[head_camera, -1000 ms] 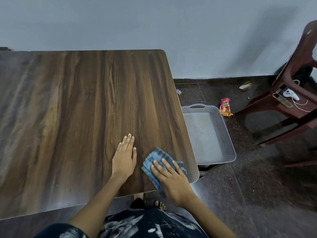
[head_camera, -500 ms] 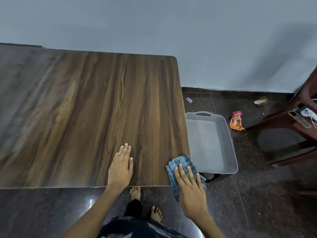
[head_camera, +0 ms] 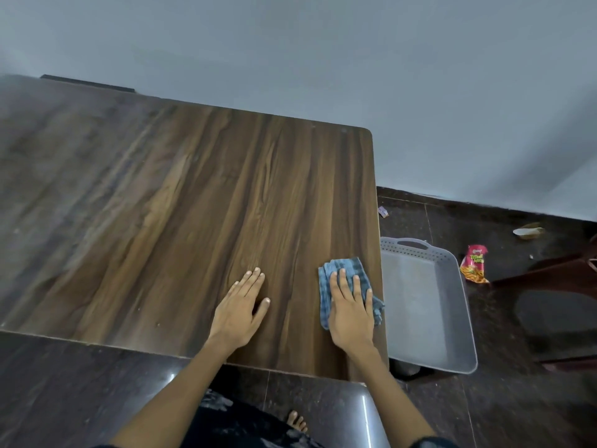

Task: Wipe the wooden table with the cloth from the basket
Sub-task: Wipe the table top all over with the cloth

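Note:
A blue checked cloth point(head_camera: 342, 266) lies on the dark wooden table point(head_camera: 193, 205) near its right edge. My right hand point(head_camera: 350, 308) presses flat on the cloth, fingers spread over it. One corner of the cloth hangs just past the table's right edge. To the left of it, my left hand point(head_camera: 240, 307) rests flat on the bare wood with fingers apart and holds nothing. The grey plastic basket point(head_camera: 465, 318) stands on the floor just right of the table, with nothing inside.
A red snack packet point(head_camera: 474, 264) and small scraps of litter point(head_camera: 528, 231) lie on the dark floor beyond the basket. A dark red chair point(head_camera: 565, 276) stands at the far right. A grey wall runs behind the table. My bare foot point(head_camera: 296, 421) shows below the table's near edge.
My right hand has slid the cloth from the table's near right corner forward along the right edge. The left hand stays flat on the wood. The camera has tilted.

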Action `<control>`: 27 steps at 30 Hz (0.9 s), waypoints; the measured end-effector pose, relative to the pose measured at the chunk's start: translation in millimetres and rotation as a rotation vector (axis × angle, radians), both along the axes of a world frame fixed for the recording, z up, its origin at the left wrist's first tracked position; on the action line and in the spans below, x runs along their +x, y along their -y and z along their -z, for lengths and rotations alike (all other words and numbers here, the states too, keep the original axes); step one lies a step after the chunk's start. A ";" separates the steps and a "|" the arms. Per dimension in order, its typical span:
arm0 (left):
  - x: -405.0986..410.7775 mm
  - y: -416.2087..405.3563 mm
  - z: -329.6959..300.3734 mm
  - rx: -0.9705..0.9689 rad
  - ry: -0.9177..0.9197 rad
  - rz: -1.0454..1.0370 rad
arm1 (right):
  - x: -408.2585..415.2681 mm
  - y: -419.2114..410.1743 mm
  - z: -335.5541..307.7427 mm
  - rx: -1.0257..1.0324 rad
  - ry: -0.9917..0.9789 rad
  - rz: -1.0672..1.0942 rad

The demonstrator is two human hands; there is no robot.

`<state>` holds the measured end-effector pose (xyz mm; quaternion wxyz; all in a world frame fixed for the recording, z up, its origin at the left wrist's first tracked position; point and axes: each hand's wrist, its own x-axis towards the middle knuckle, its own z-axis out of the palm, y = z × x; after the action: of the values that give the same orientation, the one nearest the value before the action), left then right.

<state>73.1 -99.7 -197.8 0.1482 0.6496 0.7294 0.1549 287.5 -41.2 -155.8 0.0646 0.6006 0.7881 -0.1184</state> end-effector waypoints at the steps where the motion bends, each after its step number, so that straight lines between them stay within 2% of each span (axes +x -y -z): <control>1: -8.0 -8.4 -0.3 0.003 0.000 0.000 | -9.1 -12.8 -0.3 0.000 -0.002 0.012; 8: -85.2 -79.2 -0.4 0.024 -0.013 0.037 | -95.4 -100.7 8.9 0.027 -0.014 0.134; 18: -251.3 -182.8 5.4 0.038 -0.065 0.122 | -330.1 -214.9 16.6 0.065 -0.027 0.269; 23: -343.3 -202.3 8.3 0.051 0.007 -0.045 | -469.5 -223.5 18.6 0.044 -0.151 0.205; 27: -416.1 -204.1 2.2 0.060 0.196 -0.226 | -548.4 -199.7 6.5 -0.073 -0.284 0.109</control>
<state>-343.0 104.4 -200.0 0.1807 0.5494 0.7750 0.2549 -260.9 158.5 -162.4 -0.0322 0.6167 0.7508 -0.2343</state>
